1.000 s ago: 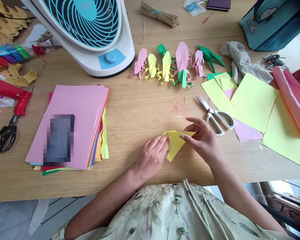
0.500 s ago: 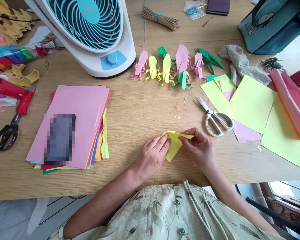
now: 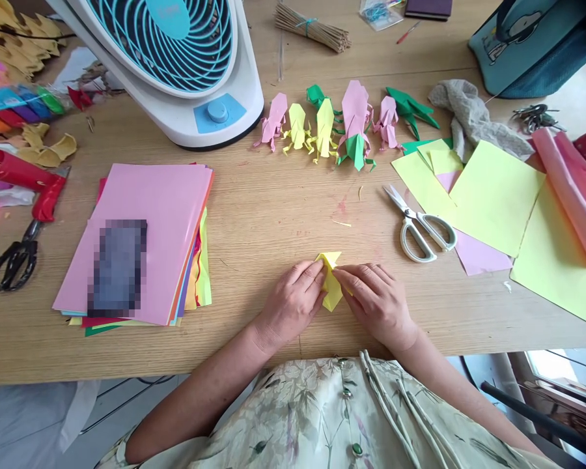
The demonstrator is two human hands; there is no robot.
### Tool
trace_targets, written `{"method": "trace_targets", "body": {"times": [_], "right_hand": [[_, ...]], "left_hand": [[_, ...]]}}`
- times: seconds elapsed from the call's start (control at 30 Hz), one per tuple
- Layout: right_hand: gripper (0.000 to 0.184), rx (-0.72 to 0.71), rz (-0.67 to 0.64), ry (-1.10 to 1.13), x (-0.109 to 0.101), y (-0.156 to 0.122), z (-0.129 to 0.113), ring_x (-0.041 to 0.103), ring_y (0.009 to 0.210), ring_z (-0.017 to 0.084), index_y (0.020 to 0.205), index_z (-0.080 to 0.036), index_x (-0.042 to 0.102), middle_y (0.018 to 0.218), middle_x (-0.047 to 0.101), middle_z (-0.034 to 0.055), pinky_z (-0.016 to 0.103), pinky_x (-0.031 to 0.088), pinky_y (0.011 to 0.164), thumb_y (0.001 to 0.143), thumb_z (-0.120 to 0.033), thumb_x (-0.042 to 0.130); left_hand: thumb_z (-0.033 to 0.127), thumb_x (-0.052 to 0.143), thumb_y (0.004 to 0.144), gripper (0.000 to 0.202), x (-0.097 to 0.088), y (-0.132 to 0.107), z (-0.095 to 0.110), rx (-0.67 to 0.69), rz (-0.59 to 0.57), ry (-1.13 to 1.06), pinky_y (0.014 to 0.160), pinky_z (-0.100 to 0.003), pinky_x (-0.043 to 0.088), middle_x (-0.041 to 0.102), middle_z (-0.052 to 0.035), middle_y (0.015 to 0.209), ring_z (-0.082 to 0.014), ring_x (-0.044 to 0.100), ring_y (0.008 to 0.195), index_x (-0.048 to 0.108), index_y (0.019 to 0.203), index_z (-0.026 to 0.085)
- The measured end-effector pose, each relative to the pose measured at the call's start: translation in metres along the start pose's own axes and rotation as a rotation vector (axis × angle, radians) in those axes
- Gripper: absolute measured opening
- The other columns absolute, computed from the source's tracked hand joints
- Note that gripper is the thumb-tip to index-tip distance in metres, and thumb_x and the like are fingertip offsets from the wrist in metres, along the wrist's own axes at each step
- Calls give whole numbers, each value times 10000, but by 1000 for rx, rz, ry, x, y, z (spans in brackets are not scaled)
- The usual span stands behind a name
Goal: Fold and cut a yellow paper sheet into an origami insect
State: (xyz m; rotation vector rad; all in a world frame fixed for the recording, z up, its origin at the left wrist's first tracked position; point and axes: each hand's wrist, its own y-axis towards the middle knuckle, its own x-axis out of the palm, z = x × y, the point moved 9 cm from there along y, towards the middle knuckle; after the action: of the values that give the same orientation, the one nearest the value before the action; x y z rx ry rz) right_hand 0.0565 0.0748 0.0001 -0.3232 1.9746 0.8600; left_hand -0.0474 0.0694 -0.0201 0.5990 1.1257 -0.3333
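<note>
A piece of folded yellow paper (image 3: 332,296) lies on the wooden table in front of me, between my hands. My left hand (image 3: 293,299) presses its fingertips on the paper's left side. From the right, my right hand (image 3: 378,303) has its fingers closed on the paper's right edge, hiding part of it. Farther up the table stands a row of folded paper figures, among them a pink figure (image 3: 355,107), a yellow figure (image 3: 325,130) and a green figure (image 3: 355,151). White-handled scissors (image 3: 417,228) rest to the right of my right hand.
Colored paper sheets (image 3: 146,189) are stacked at left with a blurred dark object (image 3: 117,268) on top. A fan (image 3: 215,114) stands behind. Yellow sheets (image 3: 498,195) spread at right beside a grey cloth (image 3: 461,111). Black-handled scissors (image 3: 12,264) lie far left.
My right hand has moved left and turned palm down, bringing the paper's right-pointing flap inward. The paper now looks narrower. My left hand has stayed almost in place.
</note>
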Motion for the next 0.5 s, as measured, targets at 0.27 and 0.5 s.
{"method": "trace_targets", "body": {"times": [0.27,0.5], "right_hand": [[255,-67,-118,-89,9,-7,-8,620,980,228,1156,-152,646,1211,695,108,371,473,782,928,-103,542],[267,-139,-173,-113,13,-14,-14,601,1112,249,1184,-146,653,1308,650,125,384,476,815,958,-123,512]], "left_hand": [[203,485,972,378,-1,0,-2,28,5,-2,1055,-396,504,594,-167,1363,-252,573,1206,541,1319,63],[193,492,967,271,-5,2,-5,45,4,35,1037,-363,513,587,-151,1372,-228,599,1166,608,1191,92]]}}
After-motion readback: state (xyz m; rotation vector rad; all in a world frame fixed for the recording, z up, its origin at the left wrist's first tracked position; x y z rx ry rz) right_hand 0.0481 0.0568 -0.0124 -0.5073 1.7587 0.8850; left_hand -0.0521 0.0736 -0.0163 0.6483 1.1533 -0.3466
